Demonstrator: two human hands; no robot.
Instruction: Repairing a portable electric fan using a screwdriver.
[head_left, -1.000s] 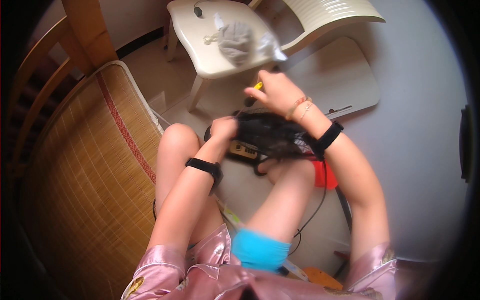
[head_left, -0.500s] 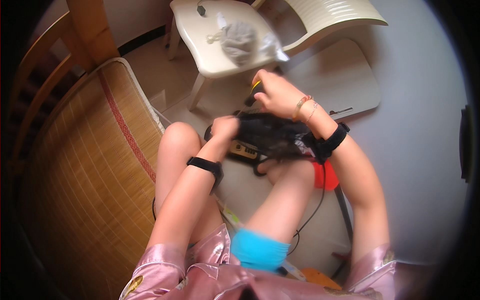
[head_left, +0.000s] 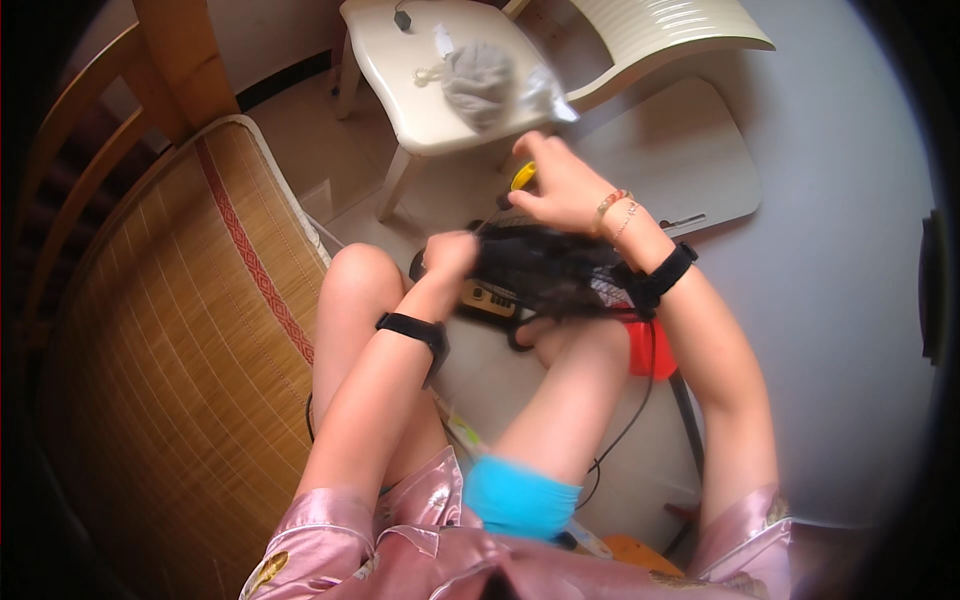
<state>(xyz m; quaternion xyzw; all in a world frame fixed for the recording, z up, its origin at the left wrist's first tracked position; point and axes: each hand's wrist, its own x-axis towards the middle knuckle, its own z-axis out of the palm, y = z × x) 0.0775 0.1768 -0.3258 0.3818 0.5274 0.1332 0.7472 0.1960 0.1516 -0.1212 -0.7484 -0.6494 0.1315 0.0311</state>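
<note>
A black object with mesh-like parts point(head_left: 550, 268) lies across in front of my knees, too blurred to name. My left hand point(head_left: 450, 256) is closed at its left end, gripping it, with the fingertips hidden. Above that object my right hand point(head_left: 562, 186) holds a screwdriver point(head_left: 523, 177) with a yellow and black handle, thumb on one side and fingers on the other. The handle is tilted, and its thin shaft slants down toward my left hand. Where the tip meets the black object is hidden by blur.
Below the black object sits a power strip point(head_left: 490, 302). A cream chair point(head_left: 420, 110) with a grey pouch point(head_left: 477, 85) stands ahead. To the left is a woven bed mat point(head_left: 190, 330). A red item point(head_left: 652, 352) and a dark cable point(head_left: 630, 425) are beside my right leg.
My right hand's fingers have loosened and shifted round the screwdriver handle, so more of its yellow end shows. My left hand stays in place.
</note>
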